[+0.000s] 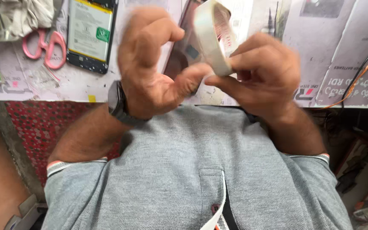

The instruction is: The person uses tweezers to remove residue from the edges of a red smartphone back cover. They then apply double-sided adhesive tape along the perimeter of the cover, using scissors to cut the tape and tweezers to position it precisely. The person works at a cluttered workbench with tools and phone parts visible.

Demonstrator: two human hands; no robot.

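Fingers of both hands pinch glossy tape roll.

Your hands blur with motion at frame centre; fingertip detail is lost. The tape roll is smeared, its top touching the upper edge, its inner print unreadable. The opened phone at upper left is cut off by the top edge. Pink scissors show handles only; blades hide under crumpled cloth. A dark item behind your left hand stays mostly hidden. The orange wire runs off the right edge.
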